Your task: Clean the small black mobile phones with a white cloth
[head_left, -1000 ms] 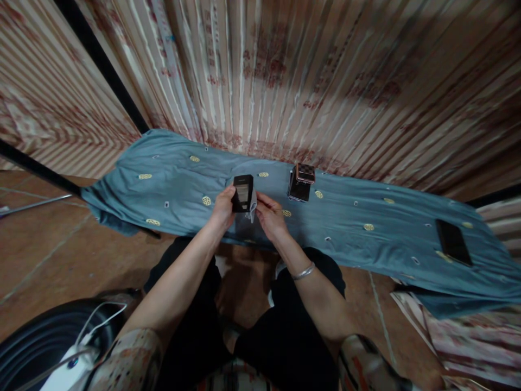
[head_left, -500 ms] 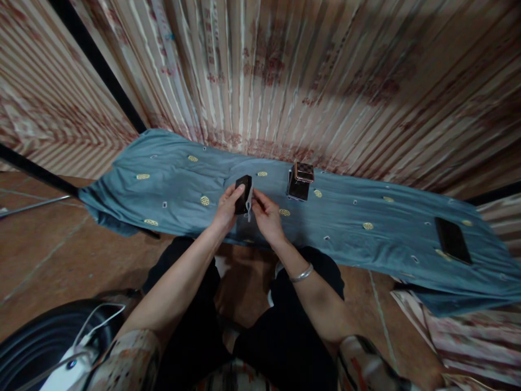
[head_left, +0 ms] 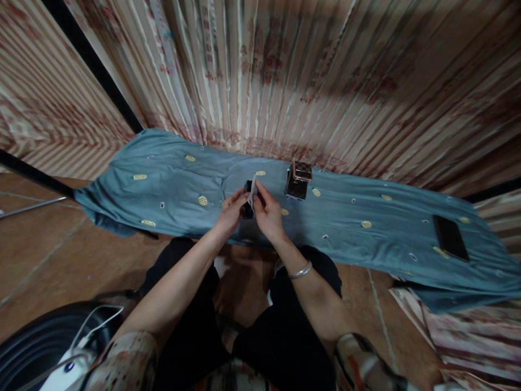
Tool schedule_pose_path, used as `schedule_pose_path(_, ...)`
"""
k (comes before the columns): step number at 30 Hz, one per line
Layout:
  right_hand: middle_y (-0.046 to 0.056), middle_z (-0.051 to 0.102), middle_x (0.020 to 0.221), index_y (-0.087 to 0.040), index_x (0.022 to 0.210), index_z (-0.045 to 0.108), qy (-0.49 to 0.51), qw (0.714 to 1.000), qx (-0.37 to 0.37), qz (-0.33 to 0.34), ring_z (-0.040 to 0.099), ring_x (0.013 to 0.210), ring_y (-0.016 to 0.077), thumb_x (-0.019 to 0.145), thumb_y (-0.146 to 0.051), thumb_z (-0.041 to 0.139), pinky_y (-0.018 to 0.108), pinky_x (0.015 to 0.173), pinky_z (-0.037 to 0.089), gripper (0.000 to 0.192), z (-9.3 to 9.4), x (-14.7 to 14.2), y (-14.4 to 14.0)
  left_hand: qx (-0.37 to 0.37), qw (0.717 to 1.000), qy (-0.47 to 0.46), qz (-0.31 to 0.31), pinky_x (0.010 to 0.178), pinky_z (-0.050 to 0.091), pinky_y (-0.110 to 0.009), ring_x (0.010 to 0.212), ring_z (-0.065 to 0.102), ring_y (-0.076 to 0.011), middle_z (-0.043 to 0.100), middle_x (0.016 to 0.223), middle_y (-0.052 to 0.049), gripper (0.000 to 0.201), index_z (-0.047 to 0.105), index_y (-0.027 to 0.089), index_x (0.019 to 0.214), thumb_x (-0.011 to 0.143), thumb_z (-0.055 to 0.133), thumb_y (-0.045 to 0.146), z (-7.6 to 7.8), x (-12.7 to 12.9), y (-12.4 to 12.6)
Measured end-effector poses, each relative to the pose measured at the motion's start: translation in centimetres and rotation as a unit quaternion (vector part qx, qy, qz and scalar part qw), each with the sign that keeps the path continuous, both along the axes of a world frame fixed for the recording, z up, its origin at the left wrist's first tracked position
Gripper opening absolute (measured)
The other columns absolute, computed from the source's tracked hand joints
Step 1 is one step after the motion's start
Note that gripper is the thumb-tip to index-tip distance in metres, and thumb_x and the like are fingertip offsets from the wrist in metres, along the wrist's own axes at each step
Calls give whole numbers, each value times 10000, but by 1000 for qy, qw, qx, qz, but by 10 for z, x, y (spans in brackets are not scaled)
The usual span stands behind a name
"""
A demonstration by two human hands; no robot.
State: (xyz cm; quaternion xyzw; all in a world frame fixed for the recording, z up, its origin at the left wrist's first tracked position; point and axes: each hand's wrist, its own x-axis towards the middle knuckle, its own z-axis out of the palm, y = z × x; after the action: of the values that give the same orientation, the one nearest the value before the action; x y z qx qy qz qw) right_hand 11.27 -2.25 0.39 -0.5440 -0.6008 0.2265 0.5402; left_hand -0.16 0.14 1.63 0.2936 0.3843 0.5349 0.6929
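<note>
Between both hands' grip: small black box [head_left: 246, 206], over blue cloth [head_left: 171, 184].

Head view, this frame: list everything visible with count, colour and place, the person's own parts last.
small box: 1, black, held over the cloth's middle
pale slip: 1, whitish, pinched above the box
cloth: 1, blue-grey with yellow motifs, spread across the surface
shiny boxes: 2 stacked, dark and metallic, right of the hands
flat slab: 1, black, far right on the cloth
curtain: 1, pleated, cream and red, behind
round object: 1, black, bottom left, white cable on it
bracelet: 1, silver, right wrist
left hand: 1, holds the box
right hand: 1, pinches the slip
</note>
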Motion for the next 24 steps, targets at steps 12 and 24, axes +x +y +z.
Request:
schedule_pose_path(12,96,520,1602,-191,1579,439,-120,992,-4,32,462,1510,218,1039,-248,349,466,1293,328,551,-13,-2,6,3,999,-21,34,968,535,-323,1081,716,-254,768,785,-44,160,716,171,736,725,771,320,-1,2,1)
schedule_pose_path(24,115,408,1674,-170,1621,367,-191,979,48,57,340,1577,214,1048,-234,329,468,1312,300,578,-3,-15,-9,-46,994,-61,74,942,541,-273,1023,719,-201,739,746,-9,129,690,189,746,835,608,233,6,6,1)
